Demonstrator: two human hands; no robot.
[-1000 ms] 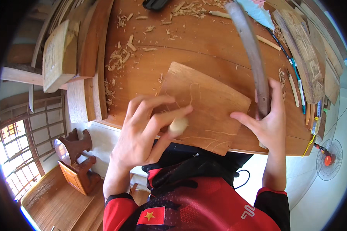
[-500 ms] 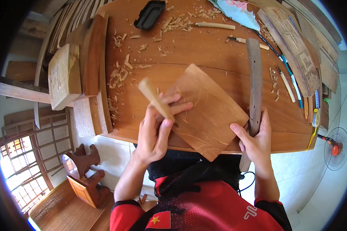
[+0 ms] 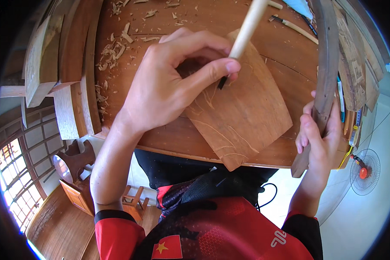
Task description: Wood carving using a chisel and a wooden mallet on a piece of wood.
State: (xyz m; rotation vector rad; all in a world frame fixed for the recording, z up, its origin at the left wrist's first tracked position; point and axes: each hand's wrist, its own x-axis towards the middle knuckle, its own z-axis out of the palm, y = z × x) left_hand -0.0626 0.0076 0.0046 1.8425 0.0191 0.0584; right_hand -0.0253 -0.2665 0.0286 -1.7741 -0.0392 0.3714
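Observation:
My left hand [image 3: 169,82] grips a chisel with a pale wooden handle [image 3: 247,28], its dark tip pressed onto a flat brown wooden panel [image 3: 242,117] that lies on the round wooden table [image 3: 286,65] and bears shallow carved lines. At the table's right edge, my right hand [image 3: 318,138] is closed around the lower end of a long dark wooden stick [image 3: 325,65] that stands raised above the table.
Wood shavings [image 3: 112,52] lie scattered over the left and far parts of the table. Wooden blocks and planks [image 3: 41,65] are stacked at the left. Carved boards and pencils [image 3: 353,73] lie at the right. A fan [image 3: 364,171] stands on the floor, lower right.
My left hand has lifted the chisel upright and set its tip on the panel. My right hand has raised the long stick higher. The view has moved closer to the table.

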